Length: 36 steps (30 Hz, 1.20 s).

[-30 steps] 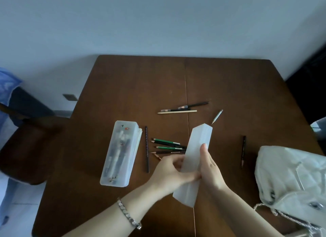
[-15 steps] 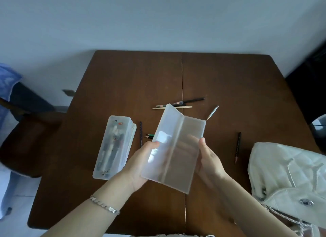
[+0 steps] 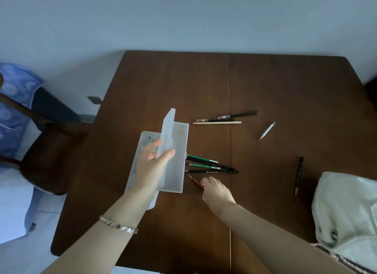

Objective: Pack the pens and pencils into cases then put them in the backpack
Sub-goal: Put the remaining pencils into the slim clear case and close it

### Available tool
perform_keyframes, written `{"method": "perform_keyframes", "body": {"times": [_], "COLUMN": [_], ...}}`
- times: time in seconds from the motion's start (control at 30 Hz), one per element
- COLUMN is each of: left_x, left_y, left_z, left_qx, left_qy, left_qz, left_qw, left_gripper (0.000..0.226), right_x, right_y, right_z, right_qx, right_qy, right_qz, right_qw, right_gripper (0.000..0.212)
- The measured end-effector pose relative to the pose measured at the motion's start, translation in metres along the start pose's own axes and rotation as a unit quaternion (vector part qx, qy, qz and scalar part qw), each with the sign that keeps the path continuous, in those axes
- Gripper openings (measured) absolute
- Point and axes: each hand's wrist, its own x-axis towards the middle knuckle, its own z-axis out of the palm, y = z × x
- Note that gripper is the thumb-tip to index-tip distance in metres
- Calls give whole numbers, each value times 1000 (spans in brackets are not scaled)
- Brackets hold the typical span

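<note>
My left hand (image 3: 151, 167) grips an open translucent case (image 3: 177, 151) by its raised lid, above the table's left half. A second case (image 3: 144, 138), filled with pens, lies partly hidden under it. My right hand (image 3: 216, 190) is down on the table, fingers curled onto the end of a reddish pencil (image 3: 193, 179). Green and black pencils (image 3: 206, 163) lie just right of the open case. Further back lie dark pencils and a pale stick (image 3: 222, 120). A silver pen (image 3: 267, 130) and a dark pencil (image 3: 298, 173) lie to the right. The white backpack (image 3: 346, 212) sits at the right edge.
The brown wooden table (image 3: 285, 85) has a seam down its middle. A dark chair (image 3: 51, 151) with blue cloth over it stands to the left. A pale wall runs behind the table.
The case went from shut to open, and my left hand carried it left over the filled case. My right hand let go of it and dropped to the reddish pencil.
</note>
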Motion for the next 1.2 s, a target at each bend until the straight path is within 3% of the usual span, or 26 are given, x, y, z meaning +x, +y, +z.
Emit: {"method": "perform_keyframes", "body": {"times": [0.13,0.27,0.37,0.47,0.5,0.57,0.67,0.73,0.83,0.97,1.03,1.13,1.2], "left_x": [6,10,10,10,11,11,8,6,-4,-11,-11,-5,1], "left_y": [-10,-14,-13,-17,-20,-25,-28,-30,-28,-27,-26,-27,-27], "left_z": [-1,2,5,6,7,10,20,28,43,52,48,41,38], "left_qx": [-1,-10,-9,-18,-21,-27,-3,-2,-94,-101,-108,-108,-79], "left_qy": [-7,-7,-26,-25,-21,-20,-37,-71,-119,-121,-124,-112,-99], "left_qz": [-9,-17,-22,-31,-35,-48,-65,-96,-127,-105,-107,-104,-90], "left_qw": [1000,1000,999,999,999,998,997,993,980,982,981,982,988], "left_gripper": [49,49,61,56,52,48,48,43,9,20,21,19,28], "right_x": [0,8,16,14,10,0,-20,-33,-38,-38,-39,-24,-5], "right_y": [10,21,27,27,26,27,22,3,-23,-33,-32,-17,-3], "right_z": [-15,-29,-26,-29,-31,-39,-54,-66,-66,-61,-63,-65,-61], "right_qx": [-18,-81,-158,-177,-149,17,320,402,362,319,333,307,239], "right_qy": [36,101,86,75,63,96,162,146,83,72,114,254,265], "right_qz": [-36,-53,-47,-35,-23,53,88,50,15,-8,-43,-46,-20], "right_qw": [999,990,983,981,987,994,929,903,929,945,935,916,934], "right_gripper": [50,45,34,40,37,24,13,13,21,28,27,24,29]}}
